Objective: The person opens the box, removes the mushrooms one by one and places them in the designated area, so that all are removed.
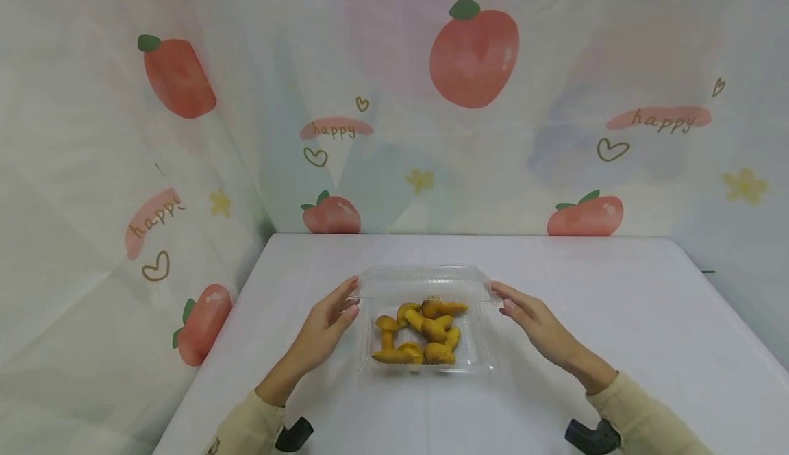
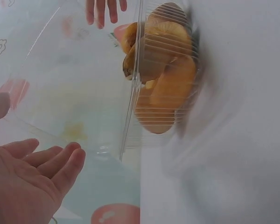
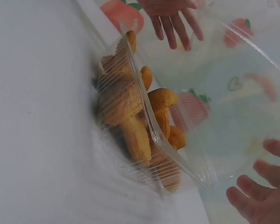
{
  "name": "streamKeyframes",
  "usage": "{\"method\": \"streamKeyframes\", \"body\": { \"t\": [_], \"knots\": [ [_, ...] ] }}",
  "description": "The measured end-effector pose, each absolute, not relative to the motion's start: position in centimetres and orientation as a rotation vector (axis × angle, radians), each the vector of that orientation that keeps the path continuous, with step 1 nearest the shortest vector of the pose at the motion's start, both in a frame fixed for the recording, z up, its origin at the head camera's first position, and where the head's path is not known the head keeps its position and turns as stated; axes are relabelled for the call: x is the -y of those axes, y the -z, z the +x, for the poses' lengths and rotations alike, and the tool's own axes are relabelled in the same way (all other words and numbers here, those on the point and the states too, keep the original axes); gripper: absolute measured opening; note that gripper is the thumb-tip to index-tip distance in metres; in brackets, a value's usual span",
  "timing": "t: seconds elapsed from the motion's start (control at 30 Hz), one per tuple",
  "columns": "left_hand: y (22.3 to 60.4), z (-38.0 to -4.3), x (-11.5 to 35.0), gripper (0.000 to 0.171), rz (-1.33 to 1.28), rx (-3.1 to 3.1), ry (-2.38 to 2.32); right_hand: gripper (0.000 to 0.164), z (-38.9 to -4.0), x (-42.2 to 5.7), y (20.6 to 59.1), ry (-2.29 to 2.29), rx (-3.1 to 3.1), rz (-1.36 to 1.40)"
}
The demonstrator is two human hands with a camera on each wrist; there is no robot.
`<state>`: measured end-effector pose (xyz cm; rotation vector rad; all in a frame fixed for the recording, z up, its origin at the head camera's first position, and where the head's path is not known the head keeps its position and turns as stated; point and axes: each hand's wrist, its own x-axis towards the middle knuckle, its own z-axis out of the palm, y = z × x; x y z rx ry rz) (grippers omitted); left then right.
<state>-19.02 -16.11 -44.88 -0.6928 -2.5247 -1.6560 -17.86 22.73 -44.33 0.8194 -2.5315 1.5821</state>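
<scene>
A clear plastic clamshell box [image 1: 476, 349] sits on the table, its hinged lid [image 1: 425, 275] raised at the back. Several yellow-brown mushrooms [image 1: 434, 331] lie inside the base. At the lid's left edge is my left hand [image 1: 320, 328], fingers extended and the thumb apart from them. My right hand [image 1: 539, 328] mirrors it on the other side, fingertips right at the lid's right edge. Both wrist views show the fingers spread loosely beside the transparent lid [image 2: 74, 93], none curled round it. Through the ribbed side wall, mushrooms [image 3: 130, 126] show piled together, some rising above the rim.
A white tabletop [image 1: 616, 290] surrounds the box. Behind and to the left hangs a pale curtain [image 1: 394, 64] printed with peaches, hearts and lettering. Black curved pieces [image 1: 294, 434] stick out near both beige sleeves [image 1: 647, 414].
</scene>
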Motion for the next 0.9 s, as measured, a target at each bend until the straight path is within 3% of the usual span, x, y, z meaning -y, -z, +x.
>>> {"method": "streamKeyframes", "body": {
  "t": [0.53,0.9],
  "knots": [
    [43.9,-21.7,16.8,0.058,-0.761,2.556,1.799,0.062,-19.7,-22.0,43.7,-1.580,2.603,0.652],
    [45.6,-23.9,17.0,0.084,-0.805,2.731,1.454,0.081,-21.2,-21.6,44.4,-1.640,2.627,0.640]
  ]
}}
